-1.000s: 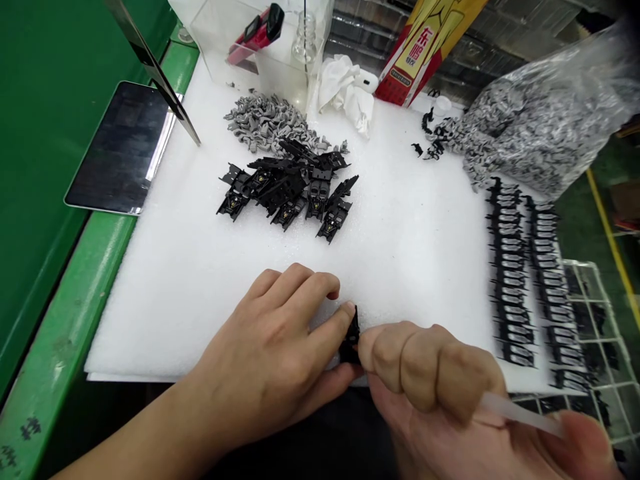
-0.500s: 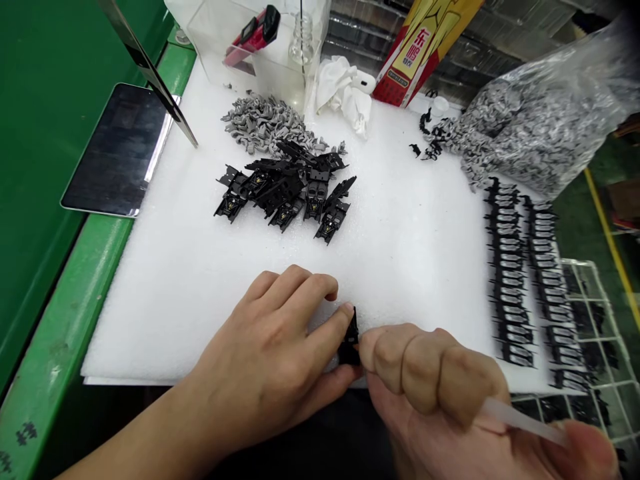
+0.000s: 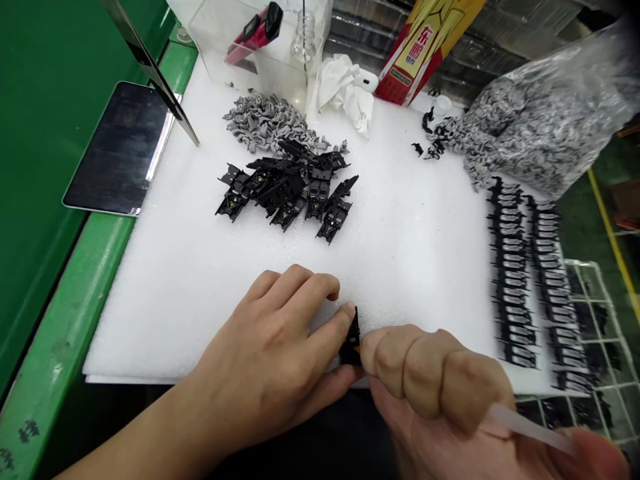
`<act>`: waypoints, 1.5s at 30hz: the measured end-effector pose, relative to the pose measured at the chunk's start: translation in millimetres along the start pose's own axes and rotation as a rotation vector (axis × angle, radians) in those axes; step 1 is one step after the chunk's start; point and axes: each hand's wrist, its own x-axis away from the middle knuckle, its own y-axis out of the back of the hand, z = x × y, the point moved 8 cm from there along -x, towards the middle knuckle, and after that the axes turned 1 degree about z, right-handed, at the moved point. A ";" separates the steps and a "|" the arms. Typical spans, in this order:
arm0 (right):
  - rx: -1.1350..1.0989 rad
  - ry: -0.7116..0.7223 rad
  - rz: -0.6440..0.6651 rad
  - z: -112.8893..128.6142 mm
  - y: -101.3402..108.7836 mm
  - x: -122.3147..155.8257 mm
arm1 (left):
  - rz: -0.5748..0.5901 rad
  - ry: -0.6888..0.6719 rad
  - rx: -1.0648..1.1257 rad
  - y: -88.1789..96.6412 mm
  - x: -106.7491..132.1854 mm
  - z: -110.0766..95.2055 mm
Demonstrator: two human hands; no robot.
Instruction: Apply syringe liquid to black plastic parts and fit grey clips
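My left hand (image 3: 280,347) is closed on a small black plastic part (image 3: 354,333) at the front edge of the white foam sheet. Its index fingertip presses on the part's top and the thumb lies below it. My right hand (image 3: 435,393) is curled beside the part, its fingertips touching or almost touching the part's right side. A thin, whitish translucent stick (image 3: 530,428) runs through this hand; its working end is hidden by the fingers. Beyond my hands lies a heap of black plastic parts (image 3: 285,187), with a pile of small grey pieces (image 3: 270,120) behind it.
Finished-looking black-and-grey parts stand in two rows (image 3: 515,280) along the foam sheet's (image 3: 200,280) right side. A clear bag of grey pieces (image 3: 540,127) sits behind them. Tweezers (image 3: 160,80) and a tablet (image 3: 117,150) are at left. A clear box (image 3: 215,60) and crumpled tissue (image 3: 345,93) stand at the back.
The right hand and the stick have shifted very slightly to the right. Both hands otherwise keep their place at the black part; the whole view has moved a little.
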 end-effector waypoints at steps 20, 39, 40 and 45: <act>0.099 0.095 -0.048 1.3 -8.1 -1.6 | 0.010 0.001 0.000 0.2 -0.5 -0.3; 0.143 0.314 -0.100 9.9 -12.8 -7.5 | -0.016 0.024 0.012 1.5 0.7 -0.5; 0.153 0.311 -0.105 9.5 -12.3 -6.8 | -0.015 0.023 0.009 1.6 0.6 -0.5; 0.159 0.228 -0.140 4.5 -8.1 -2.6 | -0.006 0.022 0.007 1.2 0.6 -0.2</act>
